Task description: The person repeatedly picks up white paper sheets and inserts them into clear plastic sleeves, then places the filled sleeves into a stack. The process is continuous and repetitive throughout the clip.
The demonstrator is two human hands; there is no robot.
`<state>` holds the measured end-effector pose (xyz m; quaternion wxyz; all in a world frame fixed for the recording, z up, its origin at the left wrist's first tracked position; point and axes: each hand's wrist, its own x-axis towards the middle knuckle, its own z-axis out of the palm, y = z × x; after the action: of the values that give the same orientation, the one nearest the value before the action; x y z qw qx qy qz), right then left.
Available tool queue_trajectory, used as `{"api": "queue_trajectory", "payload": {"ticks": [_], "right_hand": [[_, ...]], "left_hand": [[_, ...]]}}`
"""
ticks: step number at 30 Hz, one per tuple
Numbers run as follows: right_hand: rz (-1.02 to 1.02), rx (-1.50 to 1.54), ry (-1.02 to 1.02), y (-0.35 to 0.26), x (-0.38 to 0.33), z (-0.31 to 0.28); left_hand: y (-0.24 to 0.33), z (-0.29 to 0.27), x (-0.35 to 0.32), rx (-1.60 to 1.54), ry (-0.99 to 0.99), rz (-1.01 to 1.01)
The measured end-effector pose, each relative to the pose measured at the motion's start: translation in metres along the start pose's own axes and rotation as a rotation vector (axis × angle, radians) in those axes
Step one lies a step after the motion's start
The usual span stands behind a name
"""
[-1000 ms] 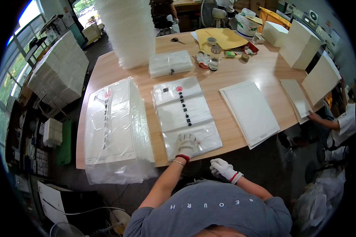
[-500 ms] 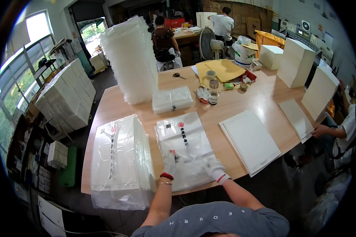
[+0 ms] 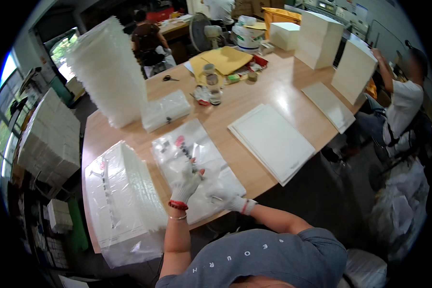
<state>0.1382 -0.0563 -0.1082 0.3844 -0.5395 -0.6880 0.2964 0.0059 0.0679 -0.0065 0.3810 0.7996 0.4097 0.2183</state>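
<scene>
Right hand [image 3: 224, 197], gloved, fingers curled, pinching near edge of clear plastic bag [image 3: 197, 168]. Left hand [image 3: 186, 183], gloved, fingers spread, pressed flat on same bag. Bag lies near worktop [image 3: 259, 91] edge, centre. Left: wrapped tray stack [image 3: 125, 197]. Right: white boards [image 3: 272, 141]. Far: tall white stack [image 3: 108, 72].

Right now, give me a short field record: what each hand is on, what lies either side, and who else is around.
left hand: gloved, flat on the clear plastic bag
right hand: gloved, on the bag's near edge
left of bag: wrapped white stack
right of bag: flat white sheets
behind: tall white stack, small wrapped pack
surface: wooden table
others: seated person at far right
</scene>
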Motion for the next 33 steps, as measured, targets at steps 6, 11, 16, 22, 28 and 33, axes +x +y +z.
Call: {"api": "queue_trajectory", "payload": {"ticks": [6,11,16,22,28,33], "right_hand": [[0.295,-0.754,0.215,0.078,-0.135,-0.106],[0.179,-0.825,0.289,0.101,-0.168,-0.170],[0.122,-0.725,0.312,0.150,-0.167,-0.185],[0.014,-0.982,0.450,0.062,-0.148,-0.172],[-0.131,-0.087,0.224,-0.033,-0.149,-0.126],[0.841,1.157,0.698,0.052,-0.220,-0.101]], "left_hand": [[0.012,0.000,-0.054,0.424,0.472,0.288],[0.020,0.026,-0.076,0.045,0.453,0.332],[0.048,0.085,-0.100,-0.121,-0.072,0.380],[0.033,0.207,-0.081,-1.467,-0.612,-0.729],[-0.001,0.198,-0.074,-0.900,-0.583,-0.542],[0.086,0.103,-0.084,0.013,-0.792,-0.203]]}}
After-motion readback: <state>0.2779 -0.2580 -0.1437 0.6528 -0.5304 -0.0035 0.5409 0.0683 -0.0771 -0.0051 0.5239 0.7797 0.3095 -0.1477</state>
